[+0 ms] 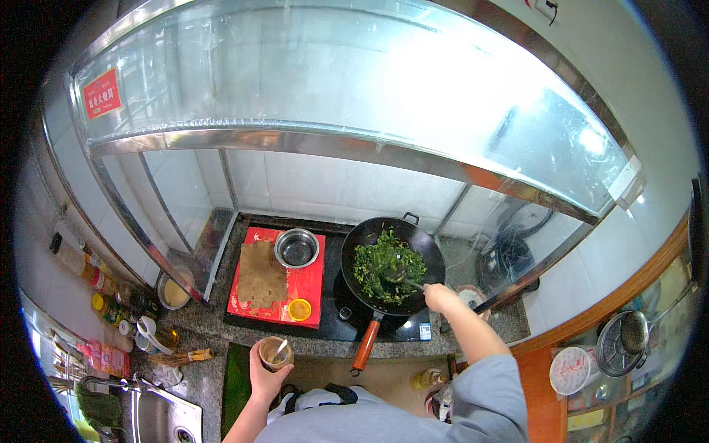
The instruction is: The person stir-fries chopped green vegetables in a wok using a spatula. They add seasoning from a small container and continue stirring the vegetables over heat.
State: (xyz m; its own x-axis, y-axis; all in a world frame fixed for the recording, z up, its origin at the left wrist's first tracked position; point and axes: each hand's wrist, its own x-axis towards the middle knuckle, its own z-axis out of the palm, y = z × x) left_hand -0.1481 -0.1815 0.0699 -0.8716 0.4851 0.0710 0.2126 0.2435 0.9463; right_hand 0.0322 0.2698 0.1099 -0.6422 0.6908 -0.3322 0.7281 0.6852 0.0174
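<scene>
My left hand (268, 372) holds a small round jar (275, 353) with a white spoon (281, 347) standing in it, in front of the counter edge. My right hand (440, 298) grips the handle of a metal utensil whose head lies among chopped leafy greens (382, 263) in a black wok (433, 260). The wok's wooden handle (365, 346) points towards me. Left of the wok, a red board or box (310, 279) bears a metal bowl (297, 248), a brown sheet (262, 277) and a yellow lid or small dish (299, 310).
A metal and glass hood (310, 138) hangs over the stove. Bottles and jars (105, 310) line the left side near a whisk brush (185, 357) and a sink (166, 415). Right of the wok is a bowl (471, 298); farther right are a white round lid (570, 371) and a strainer (634, 332).
</scene>
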